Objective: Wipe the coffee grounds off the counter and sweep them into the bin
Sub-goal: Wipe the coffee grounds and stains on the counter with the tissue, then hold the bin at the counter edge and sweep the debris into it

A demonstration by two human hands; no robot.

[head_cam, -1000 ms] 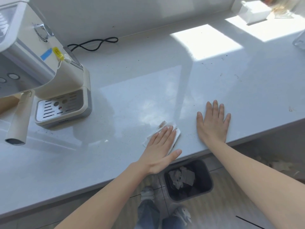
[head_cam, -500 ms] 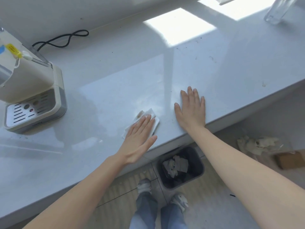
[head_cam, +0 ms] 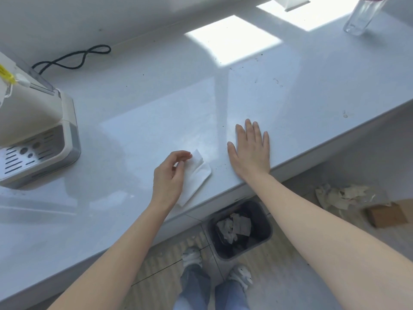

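Left hand curled, fingertips pinching far corner of white tissue, which lies on counter near front edge. Right hand flat, fingers spread, just right of tissue, holding nothing. Bin on floor below edge, beneath tissue. Dark grounds scattered beyond right hand.

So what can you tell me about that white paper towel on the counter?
The paper towel is white, thin and soft-looking, folded into a rough rectangle with a loose corner sticking up at its far end. It lies flat on the grey counter, near the front edge, above the bin on the floor. The left hand covers its left side, fingertips curled at its upper corner. The right hand rests flat beside it, not touching it.
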